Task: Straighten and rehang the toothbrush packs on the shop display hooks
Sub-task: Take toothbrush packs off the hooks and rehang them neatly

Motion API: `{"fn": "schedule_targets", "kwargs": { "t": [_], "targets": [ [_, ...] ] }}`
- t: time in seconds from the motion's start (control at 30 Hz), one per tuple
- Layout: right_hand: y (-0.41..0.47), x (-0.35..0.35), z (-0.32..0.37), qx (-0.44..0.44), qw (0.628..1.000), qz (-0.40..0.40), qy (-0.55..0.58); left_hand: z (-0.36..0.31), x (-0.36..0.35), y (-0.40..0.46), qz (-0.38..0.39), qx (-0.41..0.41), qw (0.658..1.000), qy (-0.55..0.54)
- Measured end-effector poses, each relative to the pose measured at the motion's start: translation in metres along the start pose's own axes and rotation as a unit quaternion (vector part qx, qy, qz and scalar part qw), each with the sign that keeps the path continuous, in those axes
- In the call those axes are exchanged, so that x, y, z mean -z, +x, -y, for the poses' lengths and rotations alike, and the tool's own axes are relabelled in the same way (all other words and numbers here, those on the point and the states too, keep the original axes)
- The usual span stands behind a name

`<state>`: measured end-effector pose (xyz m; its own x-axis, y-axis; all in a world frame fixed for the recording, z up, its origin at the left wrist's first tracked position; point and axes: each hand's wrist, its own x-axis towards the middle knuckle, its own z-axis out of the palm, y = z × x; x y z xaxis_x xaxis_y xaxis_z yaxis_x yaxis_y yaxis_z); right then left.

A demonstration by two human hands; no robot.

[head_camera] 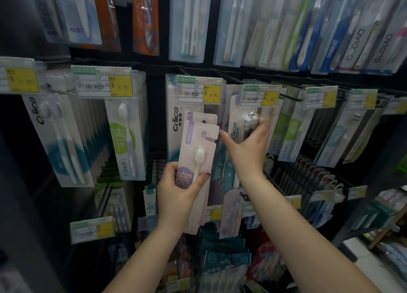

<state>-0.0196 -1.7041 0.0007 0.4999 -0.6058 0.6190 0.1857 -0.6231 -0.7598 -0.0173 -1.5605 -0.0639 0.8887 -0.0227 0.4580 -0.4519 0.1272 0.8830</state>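
Note:
My left hand (178, 188) grips a small stack of pale pink toothbrush packs (199, 160), thumb across the front, held upright off the hooks before the Cnice pack (176, 125) in the middle row. My right hand (247, 145) reaches to the right of the stack, and its fingers curl round the clear blister of a hanging Cnice pack (246, 122); its thumb points left toward the pink packs' hang holes. That pack hangs under a price tag (261, 95) on a black display hook (290, 98).
Rows of toothbrush packs hang above, left and right on a black grid wall, each hook fronted by a price tag such as one (103, 81) at the left. Lower hooks carry teal packs (222, 259). A shelf with goods (387, 206) stands at the far right.

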Motion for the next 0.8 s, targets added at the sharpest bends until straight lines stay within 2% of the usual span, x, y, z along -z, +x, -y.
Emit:
{"fn": "schedule_targets", "kwargs": {
  "t": [0.8],
  "targets": [
    [-0.026, 0.000, 0.008, 0.016, 0.998, 0.050, 0.026, -0.010, 0.018, -0.012, -0.039, -0.015, 0.999, 0.017]
  ]
}}
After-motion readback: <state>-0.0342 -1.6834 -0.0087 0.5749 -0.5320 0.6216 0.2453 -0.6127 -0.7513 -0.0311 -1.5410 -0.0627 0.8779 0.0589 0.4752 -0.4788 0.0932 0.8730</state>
